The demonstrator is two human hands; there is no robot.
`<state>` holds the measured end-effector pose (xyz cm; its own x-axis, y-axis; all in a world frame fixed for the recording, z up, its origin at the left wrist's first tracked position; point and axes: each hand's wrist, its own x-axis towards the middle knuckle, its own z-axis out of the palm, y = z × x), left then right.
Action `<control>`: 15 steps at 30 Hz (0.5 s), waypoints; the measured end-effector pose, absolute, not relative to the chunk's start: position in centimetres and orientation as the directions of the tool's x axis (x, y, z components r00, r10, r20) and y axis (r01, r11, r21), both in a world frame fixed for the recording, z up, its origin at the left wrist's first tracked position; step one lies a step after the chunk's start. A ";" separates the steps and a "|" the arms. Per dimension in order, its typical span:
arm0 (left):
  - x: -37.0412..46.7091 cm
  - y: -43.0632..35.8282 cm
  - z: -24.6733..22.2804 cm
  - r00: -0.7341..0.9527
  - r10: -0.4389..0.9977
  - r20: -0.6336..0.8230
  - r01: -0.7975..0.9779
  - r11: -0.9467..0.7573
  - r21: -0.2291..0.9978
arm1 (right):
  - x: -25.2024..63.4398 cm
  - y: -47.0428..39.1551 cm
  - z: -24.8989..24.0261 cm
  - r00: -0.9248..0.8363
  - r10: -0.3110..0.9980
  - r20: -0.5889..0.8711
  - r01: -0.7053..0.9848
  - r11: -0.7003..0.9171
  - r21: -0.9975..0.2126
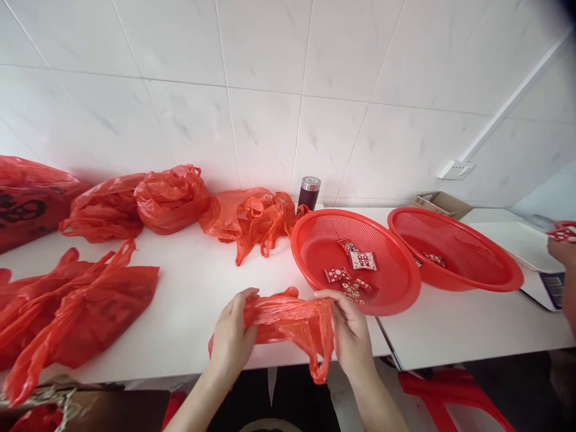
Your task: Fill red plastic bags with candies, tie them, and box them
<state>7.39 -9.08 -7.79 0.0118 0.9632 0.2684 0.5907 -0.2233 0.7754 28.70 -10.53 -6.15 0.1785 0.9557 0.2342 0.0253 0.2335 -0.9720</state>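
A crumpled red plastic bag (pixel 288 318) is stretched between my two hands, just above the table's front edge. My left hand (pixel 234 330) grips its left side, fingers curled into the film. On the other side my right hand (pixel 351 327) pinches the bag near a handle loop that hangs down. Right behind my right hand stands a red perforated basket (pixel 310 240) with several small wrapped packets inside, among them a white one with red print (pixel 362 260) and a red dotted one (pixel 336 275).
Bunched red bags (pixel 171 198) line the wall, and more bags (pixel 103 312) lie at left. A dark tumbler (pixel 309 192) stands behind the basket. Rightward are a second red basket (pixel 486 264), a cardboard box (pixel 443 204), a scale (pixel 542 288), and another person's hand (pixel 562 252) holding a packet.
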 end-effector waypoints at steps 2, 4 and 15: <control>6.1 -8.0 -9.2 -0.063 0.981 0.182 0.609 -0.107 0.786 | 29.5 -10.6 -6.2 0.132 0.959 0.250 0.101 0.238 -0.966; 4.1 -7.2 -9.7 -0.108 0.988 0.108 0.607 -0.020 0.795 | 30.8 -10.8 -6.0 0.099 0.965 0.245 0.179 0.224 -0.958; 3.7 -9.8 -4.3 0.297 0.899 -0.321 0.079 0.311 0.947 | 25.2 -13.8 -0.9 -0.428 0.857 0.288 0.434 0.474 -0.766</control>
<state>3.73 -9.84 -4.31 0.2974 0.8993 -0.3205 0.0793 0.3113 0.9470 25.19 -13.83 -0.90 -0.4278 0.8567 0.2882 0.4337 0.4743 -0.7661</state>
